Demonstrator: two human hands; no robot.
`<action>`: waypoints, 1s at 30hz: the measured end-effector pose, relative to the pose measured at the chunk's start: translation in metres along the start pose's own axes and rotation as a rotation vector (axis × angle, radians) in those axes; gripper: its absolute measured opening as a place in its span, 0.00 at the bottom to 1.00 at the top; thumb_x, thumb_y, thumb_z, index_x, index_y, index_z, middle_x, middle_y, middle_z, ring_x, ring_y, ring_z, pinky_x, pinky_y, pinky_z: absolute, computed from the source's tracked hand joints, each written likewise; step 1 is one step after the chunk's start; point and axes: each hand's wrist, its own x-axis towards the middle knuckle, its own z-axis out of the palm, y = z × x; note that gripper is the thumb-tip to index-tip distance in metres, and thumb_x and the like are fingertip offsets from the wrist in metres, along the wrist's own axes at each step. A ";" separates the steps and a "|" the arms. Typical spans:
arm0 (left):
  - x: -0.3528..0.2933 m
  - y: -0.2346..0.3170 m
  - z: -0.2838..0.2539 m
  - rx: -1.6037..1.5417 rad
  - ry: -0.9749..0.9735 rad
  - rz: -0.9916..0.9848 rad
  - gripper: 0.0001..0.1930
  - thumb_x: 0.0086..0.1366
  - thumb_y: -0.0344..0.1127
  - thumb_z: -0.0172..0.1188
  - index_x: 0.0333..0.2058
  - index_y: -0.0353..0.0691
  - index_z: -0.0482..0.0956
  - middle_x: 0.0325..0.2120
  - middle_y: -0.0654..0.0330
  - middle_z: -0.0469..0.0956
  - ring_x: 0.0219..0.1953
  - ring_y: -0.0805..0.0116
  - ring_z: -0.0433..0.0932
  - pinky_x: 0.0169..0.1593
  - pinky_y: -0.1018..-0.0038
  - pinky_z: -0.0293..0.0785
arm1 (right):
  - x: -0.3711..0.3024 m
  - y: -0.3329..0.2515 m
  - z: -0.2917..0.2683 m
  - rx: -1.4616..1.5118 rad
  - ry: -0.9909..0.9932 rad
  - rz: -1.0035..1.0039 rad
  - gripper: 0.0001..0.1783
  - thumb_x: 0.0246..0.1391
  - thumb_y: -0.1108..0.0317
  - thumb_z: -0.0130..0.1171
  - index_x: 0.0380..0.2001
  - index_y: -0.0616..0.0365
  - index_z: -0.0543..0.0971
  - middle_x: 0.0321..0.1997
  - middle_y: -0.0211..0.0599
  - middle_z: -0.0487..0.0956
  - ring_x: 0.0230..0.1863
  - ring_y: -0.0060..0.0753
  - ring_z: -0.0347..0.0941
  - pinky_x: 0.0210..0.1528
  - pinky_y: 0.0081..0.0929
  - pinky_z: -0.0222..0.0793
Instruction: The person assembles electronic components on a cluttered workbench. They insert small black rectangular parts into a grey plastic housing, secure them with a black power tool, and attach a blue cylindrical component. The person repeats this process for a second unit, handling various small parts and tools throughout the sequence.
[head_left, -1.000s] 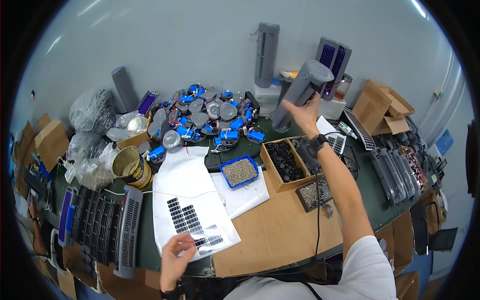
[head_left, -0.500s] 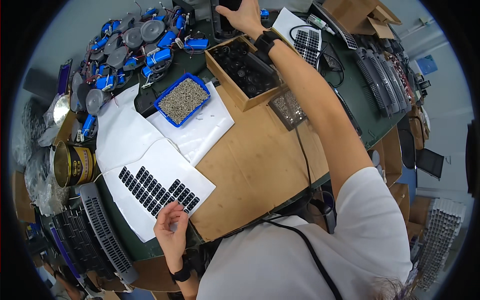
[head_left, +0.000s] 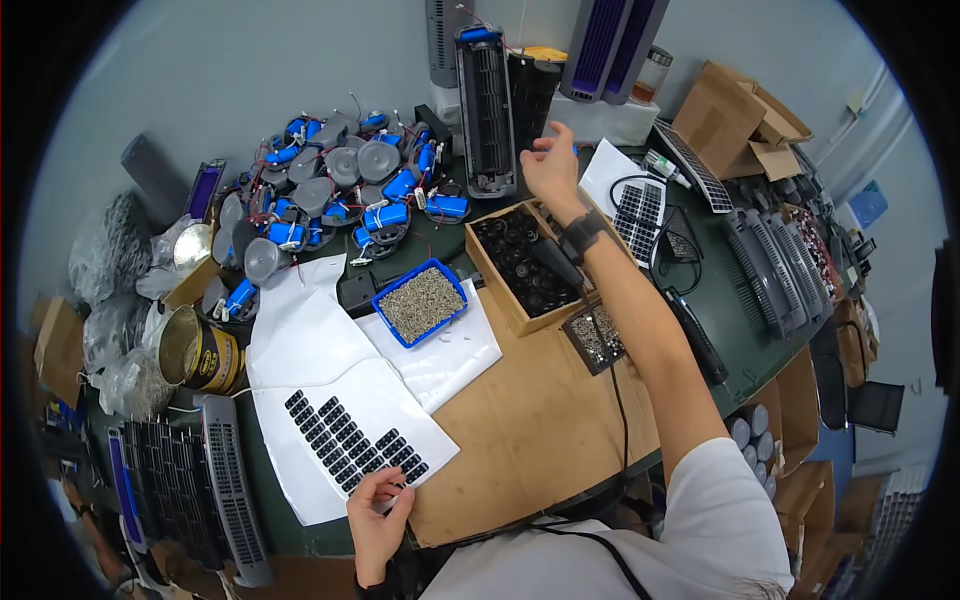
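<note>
My left hand (head_left: 378,518) is over the near edge of a white sheet (head_left: 310,375), fingers curled and thumb tip close to the fingertips. Whatever they may pinch is too small to make out. Beside those fingertips, small black oblong pieces (head_left: 345,440) lie in neat rows on the sheet. At the back, my right hand (head_left: 553,178) is raised with its fingers apart and nothing visible in them. It is just right of a tall grey housing (head_left: 488,120), which stands upright with a dark slatted drum inside and a blue part at its top.
A blue tray of screws (head_left: 420,302) and a wooden box of black parts (head_left: 510,245) stand mid-table. Blue motors with grey discs (head_left: 345,165) pile up at the back left. A dark tray (head_left: 594,338) sits near my right forearm; a yellow-black tin (head_left: 205,355) is at left.
The view has shifted, bringing the upright housing fully into sight. My right hand is now apart from the housing, beside its right edge. My left hand stays by the black pieces.
</note>
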 end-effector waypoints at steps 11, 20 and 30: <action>-0.037 0.070 0.028 -0.016 -0.357 0.261 0.15 0.57 0.26 0.66 0.45 0.34 0.80 0.38 0.55 0.81 0.41 0.66 0.82 0.46 0.74 0.76 | 0.015 -0.126 -0.265 0.963 -0.010 -0.023 0.15 0.56 0.75 0.58 0.46 0.65 0.70 0.35 0.38 0.78 0.37 0.33 0.74 0.46 0.32 0.71; -0.071 0.033 0.191 0.075 -1.000 0.752 0.37 0.63 0.35 0.61 0.66 0.31 0.54 0.59 0.42 0.63 0.63 0.46 0.63 0.64 0.61 0.61 | -0.092 -0.238 -0.374 1.320 0.008 -0.053 0.08 0.58 0.71 0.55 0.38 0.59 0.67 0.31 0.36 0.72 0.34 0.33 0.71 0.41 0.32 0.68; -0.107 -0.001 0.208 0.267 -0.522 0.784 0.35 0.48 0.32 0.73 0.53 0.34 0.65 0.41 0.50 0.68 0.45 0.51 0.69 0.49 0.60 0.68 | -0.218 -0.260 -0.444 1.380 0.039 -0.140 0.06 0.61 0.72 0.49 0.34 0.60 0.63 0.25 0.31 0.65 0.27 0.26 0.62 0.36 0.28 0.61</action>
